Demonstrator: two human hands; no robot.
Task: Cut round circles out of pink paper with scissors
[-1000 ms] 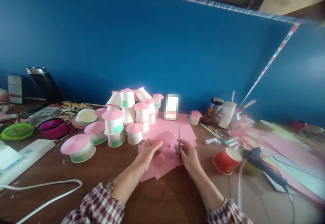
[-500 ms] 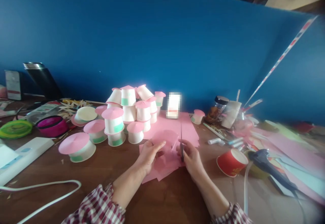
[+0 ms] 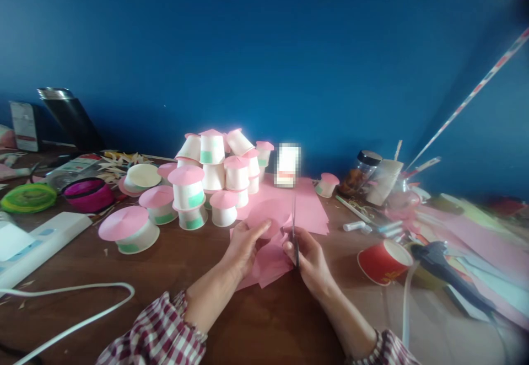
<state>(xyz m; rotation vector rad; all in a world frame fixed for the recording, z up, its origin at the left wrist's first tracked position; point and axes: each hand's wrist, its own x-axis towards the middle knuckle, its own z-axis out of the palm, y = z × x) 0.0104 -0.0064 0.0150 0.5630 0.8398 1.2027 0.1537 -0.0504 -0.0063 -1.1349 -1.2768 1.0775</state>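
A round piece of pink paper [image 3: 268, 211] is pinched between the thumb and fingers of my left hand [image 3: 247, 243]. My right hand [image 3: 308, 255] is closed around the dark handles of a pair of scissors [image 3: 294, 227], whose blades point away from me at the right edge of that paper. Underneath both hands lie loose pink paper sheets [image 3: 303, 202], partly hidden by them. Left of my hands stands a stack of white paper cups [image 3: 214, 177] with pink paper cone tops and green patches. The nearest capped cup [image 3: 138, 238] stands apart at the front left.
A red paper cup [image 3: 382, 263] lies tipped at the right beside a glue gun [image 3: 450, 271] with its cable. A lidded jar [image 3: 363, 172] and white cups [image 3: 384, 183] stand behind. At the left are a power strip [image 3: 49, 249], a white cable [image 3: 82, 296] and a black flask [image 3: 68, 117].
The camera view has tilted down and turned slightly. The scissors' blades have parted a little at the paper's right edge. Both hands keep their holds.
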